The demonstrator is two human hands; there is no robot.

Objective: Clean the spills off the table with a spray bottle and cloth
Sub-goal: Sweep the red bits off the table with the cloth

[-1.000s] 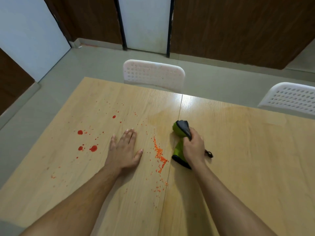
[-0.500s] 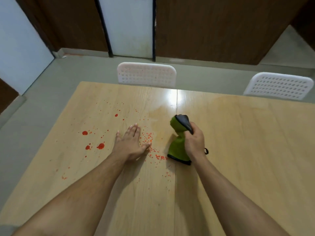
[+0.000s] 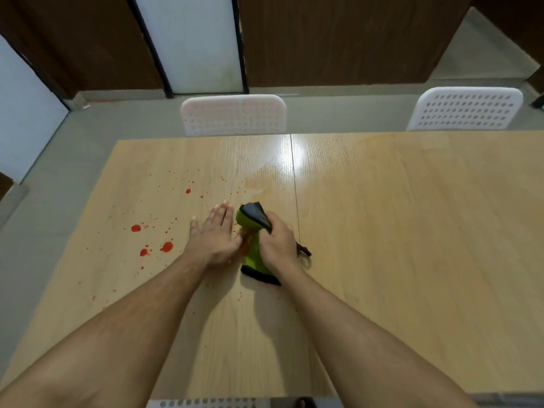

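Observation:
A green cloth with black trim is bunched on the wooden table near its middle seam. My right hand grips the cloth from above. My left hand lies flat on the table, fingers straight, its thumb side against the cloth. Red spill drops and fine red specks are scattered on the table left of my left hand. A damp, shiny patch lies just beyond the cloth. No spray bottle is in view.
Two white perforated chairs stand at the table's far edge, one at the middle and one at the right. Another white chair back shows at the near edge. Brown walls and grey floor lie beyond.
My right hand has slid the cloth leftward over the red crumbs until it meets my left hand. The line of crumbs between the hands is no longer visible.

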